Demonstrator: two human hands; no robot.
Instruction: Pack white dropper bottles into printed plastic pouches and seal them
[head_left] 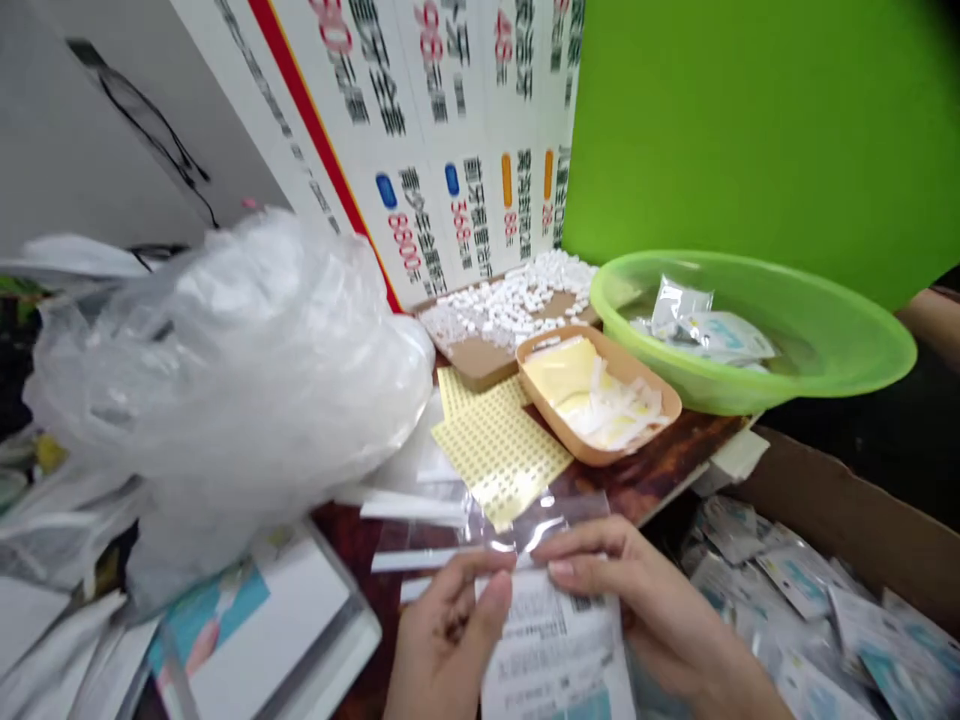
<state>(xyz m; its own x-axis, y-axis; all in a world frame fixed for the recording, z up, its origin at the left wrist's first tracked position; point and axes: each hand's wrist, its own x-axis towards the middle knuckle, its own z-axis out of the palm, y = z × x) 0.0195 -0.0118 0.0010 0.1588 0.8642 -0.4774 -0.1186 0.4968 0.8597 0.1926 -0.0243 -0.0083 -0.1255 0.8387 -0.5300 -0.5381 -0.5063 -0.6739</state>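
Both my hands are at a clear plastic bag with a printed white card (pixel 551 650) in it, low in the view. My left hand (pixel 457 630) pinches the bag's upper left edge between thumb and fingers. At the upper right edge, my right hand (pixel 645 590) grips it with thumb and forefinger close together. The bag's clear top flap stands beyond my fingertips. Just past it lie yellow sheets of small round stickers (pixel 506 450) and white strips (pixel 416 510). The bag's lower end runs out of view.
A large bundle of clear plastic bags (pixel 225 370) fills the left, above a white box (pixel 277 620). Behind are a tray of small white pieces (pixel 480 365), an orange dish of paper scraps (pixel 637 445) and a green basin (pixel 825 340). Filled packets (pixel 802 600) lie in a cardboard box at right.
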